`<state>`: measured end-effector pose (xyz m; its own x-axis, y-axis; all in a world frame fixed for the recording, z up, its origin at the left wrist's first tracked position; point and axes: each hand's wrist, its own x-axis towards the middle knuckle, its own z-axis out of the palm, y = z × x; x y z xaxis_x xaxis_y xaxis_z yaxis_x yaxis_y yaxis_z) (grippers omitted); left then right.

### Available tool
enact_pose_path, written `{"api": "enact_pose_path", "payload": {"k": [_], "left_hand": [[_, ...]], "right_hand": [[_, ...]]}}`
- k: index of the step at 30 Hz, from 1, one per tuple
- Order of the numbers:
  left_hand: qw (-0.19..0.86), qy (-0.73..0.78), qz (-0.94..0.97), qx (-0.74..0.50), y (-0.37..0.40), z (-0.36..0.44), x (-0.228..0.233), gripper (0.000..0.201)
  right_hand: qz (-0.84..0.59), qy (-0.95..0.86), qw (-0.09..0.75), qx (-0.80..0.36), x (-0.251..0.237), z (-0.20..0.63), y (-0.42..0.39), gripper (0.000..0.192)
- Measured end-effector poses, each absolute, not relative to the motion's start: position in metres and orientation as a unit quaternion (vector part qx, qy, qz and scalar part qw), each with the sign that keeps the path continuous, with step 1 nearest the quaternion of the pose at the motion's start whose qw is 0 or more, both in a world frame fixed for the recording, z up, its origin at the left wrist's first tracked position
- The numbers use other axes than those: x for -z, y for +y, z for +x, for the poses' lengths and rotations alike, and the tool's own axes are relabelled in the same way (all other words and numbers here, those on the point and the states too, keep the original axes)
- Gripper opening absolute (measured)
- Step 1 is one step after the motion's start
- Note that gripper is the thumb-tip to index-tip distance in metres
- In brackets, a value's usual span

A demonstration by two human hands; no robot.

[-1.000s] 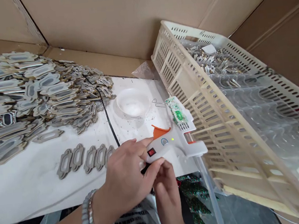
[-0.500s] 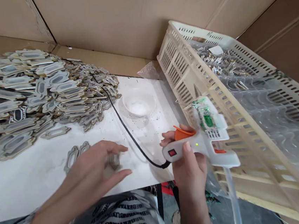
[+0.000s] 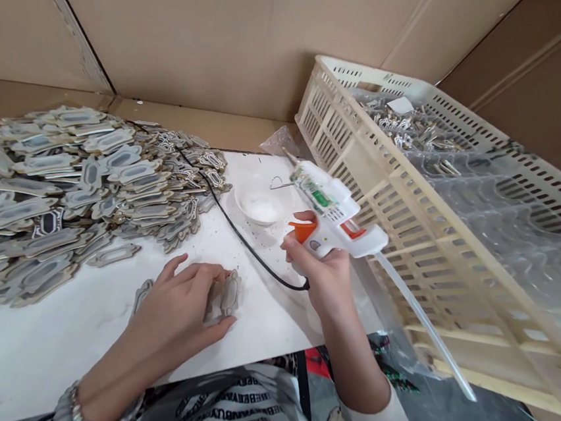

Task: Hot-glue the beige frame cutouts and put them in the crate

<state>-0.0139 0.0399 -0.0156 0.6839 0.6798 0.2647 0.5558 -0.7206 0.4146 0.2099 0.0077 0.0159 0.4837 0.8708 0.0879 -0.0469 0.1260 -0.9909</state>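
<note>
Under flat left hand (image 3: 178,310) plaques (image 3: 222,297); right hand (image 3: 318,270) (fist-tight) around glue gun (image 3: 333,215)

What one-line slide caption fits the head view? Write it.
Right hand grips a white glue gun while left hand rests on frame-shaped cutouts on the white table.

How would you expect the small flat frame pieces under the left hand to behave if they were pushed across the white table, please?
The frame pieces look thin, flat and rigid, so they would probably slide rather than roll or tip. Lying overlapped under the left hand, they may fan apart. The white table looks smooth, so little should resist them.
</note>
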Motion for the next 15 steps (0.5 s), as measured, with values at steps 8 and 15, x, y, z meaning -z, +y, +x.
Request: {"api": "enact_pose_path", "payload": {"k": [8,15], "left_hand": [[0.192,0.336,0.872,-0.298,0.041,0.000,-0.023,0.035],[0.366,0.419,0.756,-0.346,0.048,0.009,-0.027,0.067]], "right_hand": [[-0.554,-0.421,0.567,-0.441,-0.025,0.192,0.011,0.022],[-0.530,-0.403,0.587,-0.460,-0.028,0.190,0.017,0.016]]}}
